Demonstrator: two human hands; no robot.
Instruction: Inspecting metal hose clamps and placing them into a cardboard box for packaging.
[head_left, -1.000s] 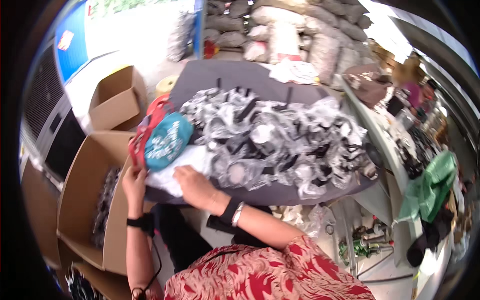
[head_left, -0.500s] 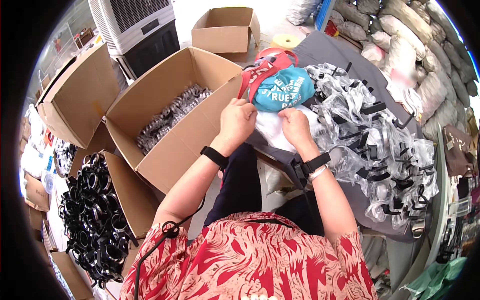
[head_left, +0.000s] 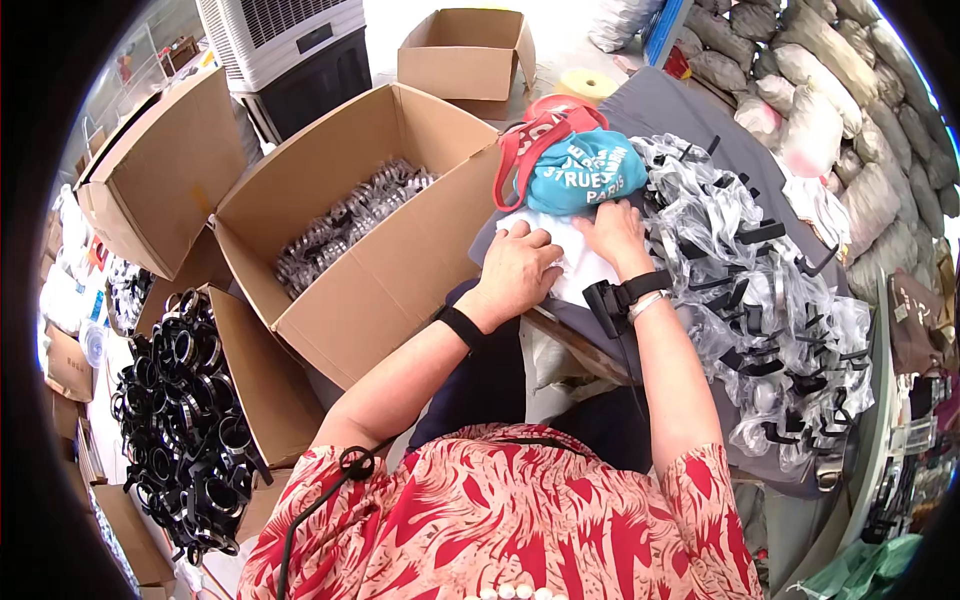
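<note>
A pile of thin white bags or sheets (head_left: 574, 250) lies on the grey-covered table; whether it is plastic or cloth I cannot tell. On its left side rests my left hand (head_left: 518, 272), fingers bent and slightly apart, with no object visible in them. My right hand (head_left: 616, 238) lies over the pile's right side, thumb apart from the fingers, whose tips touch the lower edge of a teal cloth bag (head_left: 585, 172) with red straps. Beside my right hand spreads a heap of black parts in clear plastic bags (head_left: 750, 290).
An open cardboard box (head_left: 370, 300) at my left holds several bagged metallic pieces (head_left: 350, 222). Black ring-shaped parts (head_left: 185, 430) fill a lower box. Another carton (head_left: 465, 50) and an air cooler (head_left: 295, 60) stand beyond. Stuffed sacks (head_left: 815, 120) are stacked far right.
Both hands were raised and pinched close together over the white pile. They have come down onto it, fingers loosened, my left hand moving right and nearer, my right hand moving right.
</note>
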